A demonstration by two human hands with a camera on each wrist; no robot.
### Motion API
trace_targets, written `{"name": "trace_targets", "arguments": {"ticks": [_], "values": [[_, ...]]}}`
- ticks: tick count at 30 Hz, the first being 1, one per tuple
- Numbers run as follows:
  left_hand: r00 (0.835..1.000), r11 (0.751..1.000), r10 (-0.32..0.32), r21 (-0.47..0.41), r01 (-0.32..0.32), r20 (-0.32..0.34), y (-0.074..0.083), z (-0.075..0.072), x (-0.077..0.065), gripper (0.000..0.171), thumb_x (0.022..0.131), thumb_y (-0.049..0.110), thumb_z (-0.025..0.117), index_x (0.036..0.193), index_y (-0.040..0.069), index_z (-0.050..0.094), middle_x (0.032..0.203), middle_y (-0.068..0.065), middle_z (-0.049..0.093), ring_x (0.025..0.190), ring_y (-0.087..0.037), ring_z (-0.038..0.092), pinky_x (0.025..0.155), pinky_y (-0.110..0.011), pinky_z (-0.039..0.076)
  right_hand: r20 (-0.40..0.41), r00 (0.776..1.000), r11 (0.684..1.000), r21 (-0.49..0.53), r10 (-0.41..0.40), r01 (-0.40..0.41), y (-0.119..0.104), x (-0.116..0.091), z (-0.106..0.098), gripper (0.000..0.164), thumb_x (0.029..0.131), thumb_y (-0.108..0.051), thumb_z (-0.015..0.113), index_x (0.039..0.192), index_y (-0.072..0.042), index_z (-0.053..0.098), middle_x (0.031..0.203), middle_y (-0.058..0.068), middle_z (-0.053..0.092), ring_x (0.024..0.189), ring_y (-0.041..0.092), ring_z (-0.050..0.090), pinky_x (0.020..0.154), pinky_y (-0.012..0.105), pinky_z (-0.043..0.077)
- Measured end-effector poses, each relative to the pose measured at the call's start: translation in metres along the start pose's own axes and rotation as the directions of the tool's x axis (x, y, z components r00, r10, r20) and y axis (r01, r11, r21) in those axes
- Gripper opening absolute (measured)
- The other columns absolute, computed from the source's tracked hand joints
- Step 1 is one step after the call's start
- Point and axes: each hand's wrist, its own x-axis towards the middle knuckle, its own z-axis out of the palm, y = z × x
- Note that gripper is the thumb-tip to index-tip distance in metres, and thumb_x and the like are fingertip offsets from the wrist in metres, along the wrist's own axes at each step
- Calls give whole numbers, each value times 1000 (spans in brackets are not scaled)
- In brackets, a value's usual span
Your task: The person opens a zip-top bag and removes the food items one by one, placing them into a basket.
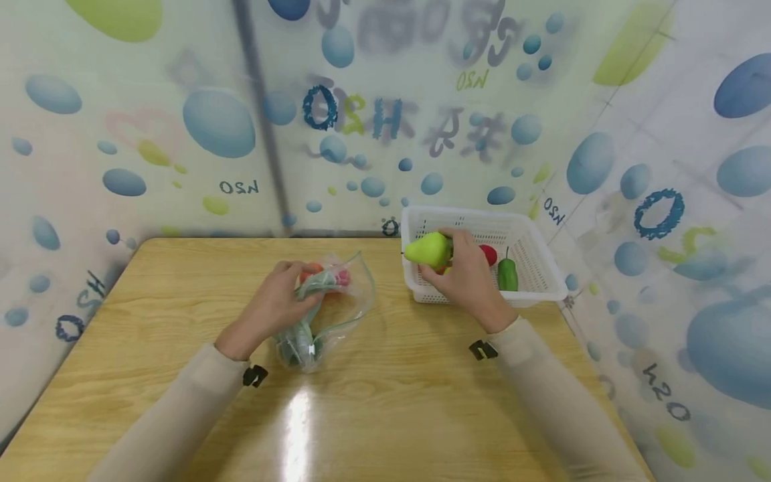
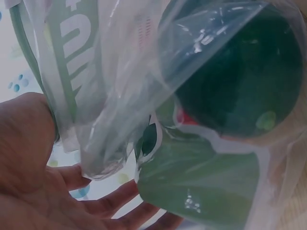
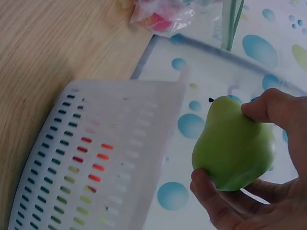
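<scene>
My right hand point(image 1: 466, 274) grips a green pear point(image 1: 429, 250) by its wide end, above the left part of a white plastic basket point(image 1: 542, 258). In the right wrist view the thumb and fingers wrap the pear point(image 3: 234, 143), clear of the basket wall. My left hand point(image 1: 274, 304) holds the edge of a clear zip bag point(image 1: 358, 301) lying on the table. Inside the bag are a dark green round thing point(image 2: 235, 72) and some red and pink pieces point(image 1: 342, 276), partly hidden by the plastic and printing. Bag plastic hides some of the left fingers.
The basket contains a green pepper point(image 1: 508, 274), a red round item point(image 1: 488, 254) and other pieces behind my right hand. The wooden table point(image 1: 385, 402) meets a patterned curtain or wall point(image 1: 373, 161) at the back, and another at the right.
</scene>
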Motion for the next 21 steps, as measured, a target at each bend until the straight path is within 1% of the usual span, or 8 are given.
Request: {"name": "trace_targets", "arguments": {"ticks": [4,7,10,14,18,21], "values": [[1000,1000,-4,17,4,8,0,2,3,51,108,23,82,153,3,68,162,-37,57,143,-58,62,117,-73,55,57,994,996,-32,89,-88,10,2,0,80,101,-24,91,163,6,51,154,28,61,127,41,66,107,57,64],[1000,1000,-9,30,8,15,-2,3,5,53,108,24,82,155,3,67,163,-34,57,143,-56,63,117,-72,55,97,984,988,-48,150,-146,14,3,0,82,103,-26,89,167,3,49,158,29,59,132,42,67,111,61,63],[1000,999,-8,37,7,24,-3,4,6,56,109,25,82,157,1,65,163,-33,58,140,-53,65,114,-70,57,134,972,980,-79,193,-184,16,4,1,80,104,-29,88,169,-1,50,154,29,61,127,42,68,107,62,64],[999,999,-11,36,10,35,-5,5,6,59,109,24,80,159,-2,63,164,-34,59,140,-54,66,113,-70,58,196,954,969,-147,227,-200,18,7,4,75,105,-32,85,167,-2,55,148,26,67,118,39,69,102,58,66],[999,999,-18,39,16,41,-6,6,7,60,110,24,80,159,-5,61,166,-37,57,146,-59,62,118,-72,55,252,934,959,-198,252,-205,20,9,7,72,106,-34,82,165,-3,57,147,23,70,114,36,69,99,54,66],[999,999,-21,45,19,41,-7,5,7,61,110,24,80,159,-6,61,167,-37,55,149,-60,60,122,-73,53,272,927,955,-215,260,-205,22,11,9,71,105,-34,82,165,-3,58,144,23,72,113,34,69,98,53,66]]}}
